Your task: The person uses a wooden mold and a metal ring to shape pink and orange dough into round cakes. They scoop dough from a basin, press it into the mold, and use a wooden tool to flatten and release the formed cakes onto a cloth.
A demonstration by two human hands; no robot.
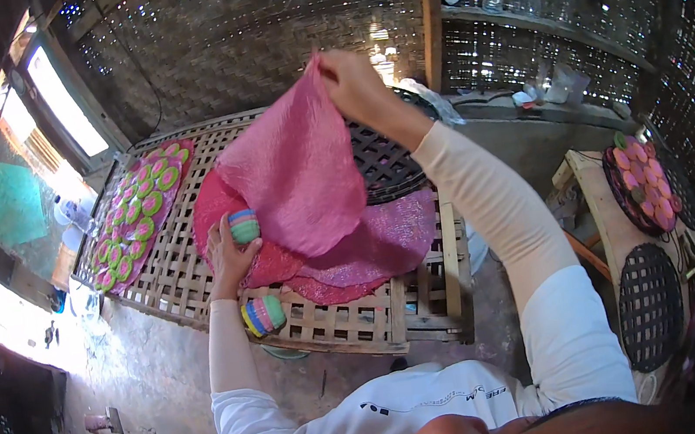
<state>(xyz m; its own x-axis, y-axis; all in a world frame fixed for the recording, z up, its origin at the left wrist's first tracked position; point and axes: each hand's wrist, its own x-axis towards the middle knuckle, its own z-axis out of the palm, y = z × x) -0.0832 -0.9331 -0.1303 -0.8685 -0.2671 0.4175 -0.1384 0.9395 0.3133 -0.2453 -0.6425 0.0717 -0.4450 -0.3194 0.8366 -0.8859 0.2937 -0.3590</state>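
My right hand point(344, 77) is raised over the slatted bamboo table point(158, 281), pinching the top corner of a thin, crinkled pink sheet point(306, 165). The sheet hangs down from it in a broad fold. Beneath lie a red sheet point(206, 207) and a shiny purple-pink sheet point(382, 243). My left hand point(227, 257) is curled round a small rounded block striped green, blue and pink point(244, 225), at the hanging sheet's left edge. A similar striped block point(264, 314), with yellow and blue at one end, rests by the table's near edge, below my left wrist.
On the table's left lies a pink sheet covered with green-and-pink discs point(136, 211). A dark open-weave tray point(384, 159) sits behind the sheets. At right, a side table point(602, 218) bears more woven trays, one with pink rounds. A hammer point(114, 423) stands on the floor.
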